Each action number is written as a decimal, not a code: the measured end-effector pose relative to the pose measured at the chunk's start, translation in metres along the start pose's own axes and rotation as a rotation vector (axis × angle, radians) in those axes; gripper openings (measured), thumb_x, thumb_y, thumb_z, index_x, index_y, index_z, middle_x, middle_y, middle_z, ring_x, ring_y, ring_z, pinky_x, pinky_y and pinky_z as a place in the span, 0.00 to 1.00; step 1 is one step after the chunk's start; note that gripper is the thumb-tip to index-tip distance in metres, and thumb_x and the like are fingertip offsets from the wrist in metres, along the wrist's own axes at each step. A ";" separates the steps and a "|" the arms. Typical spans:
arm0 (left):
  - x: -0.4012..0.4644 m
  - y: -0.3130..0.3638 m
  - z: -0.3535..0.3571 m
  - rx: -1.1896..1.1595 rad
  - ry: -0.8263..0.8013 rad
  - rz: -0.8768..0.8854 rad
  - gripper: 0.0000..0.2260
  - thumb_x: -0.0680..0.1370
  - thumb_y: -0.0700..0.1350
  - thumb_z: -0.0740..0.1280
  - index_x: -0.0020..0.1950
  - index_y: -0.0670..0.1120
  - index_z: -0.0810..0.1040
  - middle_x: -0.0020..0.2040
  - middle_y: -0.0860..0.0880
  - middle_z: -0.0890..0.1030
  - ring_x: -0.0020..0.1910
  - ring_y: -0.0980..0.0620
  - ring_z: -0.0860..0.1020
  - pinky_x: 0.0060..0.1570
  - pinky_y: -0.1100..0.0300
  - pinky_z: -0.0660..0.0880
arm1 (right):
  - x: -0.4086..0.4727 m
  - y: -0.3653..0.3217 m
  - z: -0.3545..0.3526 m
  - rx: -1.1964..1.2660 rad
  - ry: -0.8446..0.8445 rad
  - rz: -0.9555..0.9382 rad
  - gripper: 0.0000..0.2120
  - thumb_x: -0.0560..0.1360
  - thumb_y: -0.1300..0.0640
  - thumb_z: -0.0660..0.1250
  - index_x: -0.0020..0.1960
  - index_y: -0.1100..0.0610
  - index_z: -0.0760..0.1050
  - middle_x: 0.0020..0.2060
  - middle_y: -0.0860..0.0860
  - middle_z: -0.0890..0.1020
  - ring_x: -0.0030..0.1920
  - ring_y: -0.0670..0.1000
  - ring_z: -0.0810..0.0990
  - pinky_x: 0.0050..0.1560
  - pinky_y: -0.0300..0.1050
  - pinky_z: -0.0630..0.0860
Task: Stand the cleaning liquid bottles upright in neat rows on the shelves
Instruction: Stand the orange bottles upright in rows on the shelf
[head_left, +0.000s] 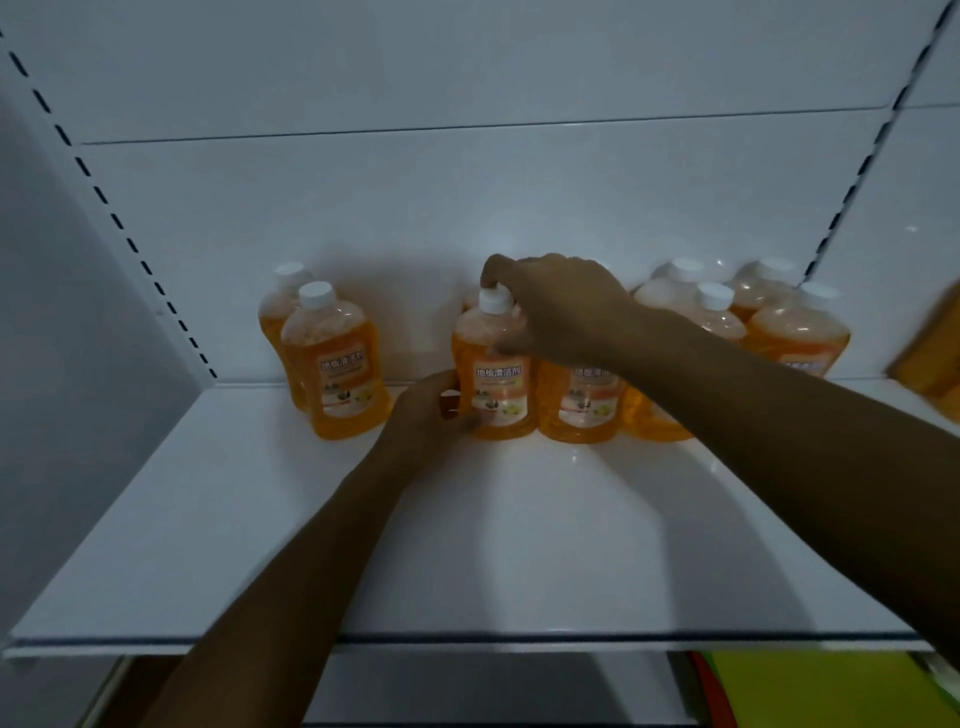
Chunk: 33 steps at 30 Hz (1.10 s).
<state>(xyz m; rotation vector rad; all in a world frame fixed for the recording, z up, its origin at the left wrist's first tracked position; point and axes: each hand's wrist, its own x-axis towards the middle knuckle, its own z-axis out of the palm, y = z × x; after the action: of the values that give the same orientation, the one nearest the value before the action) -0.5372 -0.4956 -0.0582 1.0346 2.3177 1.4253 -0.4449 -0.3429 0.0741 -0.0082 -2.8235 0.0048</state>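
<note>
White shelf (467, 545), white back panel with slotted uprights on both sides. Orange cleaning liquid bottles stand upright along the back of the shelf, all with white caps.

Middle bottle (493, 374): upright, front row, label facing out. Label reads 地板清洁剂 in white characters on an orange band; smaller print and a picture below are too blurred to read. No brand name legible.

Right hand (556, 306): grip clamped on the middle bottle from above, fingers curled round its neck and shoulder, forefinger over the white cap (493, 300).

Left hand (431, 410): fingers curled against the lower left side of the same bottle, near its base, holding it.

Neighbour bottle (584, 400) touches the middle bottle on its right, same 地板清洁剂 label partly hidden by the right forearm.

Left pair (337, 364): two bottles one behind the other, set apart from the middle bottle by a gap; front one shows the same label.

Right group (779, 322): several bottles in two rows behind the right arm, labels mostly hidden.

Blurred orange thing (930, 353) at the right edge, cannot tell what it is.

Below the shelf, green and red sheets (805, 691).
</note>
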 end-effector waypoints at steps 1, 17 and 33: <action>0.001 -0.001 0.001 0.000 -0.005 0.002 0.19 0.74 0.42 0.72 0.65 0.48 0.75 0.58 0.53 0.78 0.52 0.58 0.77 0.49 0.71 0.73 | 0.000 0.001 0.001 -0.002 -0.006 0.007 0.28 0.71 0.44 0.72 0.66 0.51 0.65 0.54 0.52 0.79 0.50 0.54 0.77 0.45 0.46 0.72; -0.011 0.005 0.009 0.064 0.007 -0.022 0.19 0.77 0.45 0.69 0.67 0.49 0.71 0.58 0.56 0.75 0.55 0.60 0.73 0.52 0.66 0.70 | -0.007 -0.004 0.008 -0.063 0.046 -0.002 0.30 0.72 0.45 0.71 0.68 0.52 0.61 0.54 0.53 0.79 0.48 0.55 0.79 0.42 0.45 0.71; -0.069 -0.015 -0.059 0.377 0.410 -0.054 0.10 0.75 0.52 0.71 0.51 0.47 0.83 0.45 0.53 0.83 0.42 0.58 0.79 0.48 0.61 0.78 | 0.039 -0.073 0.008 0.161 0.143 -0.173 0.26 0.76 0.47 0.67 0.71 0.51 0.64 0.64 0.51 0.75 0.60 0.54 0.76 0.55 0.49 0.73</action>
<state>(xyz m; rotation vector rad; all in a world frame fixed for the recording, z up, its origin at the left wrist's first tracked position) -0.5251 -0.5866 -0.0519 0.8114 2.9717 1.3071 -0.4846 -0.4157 0.0787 0.2609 -2.6633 0.1846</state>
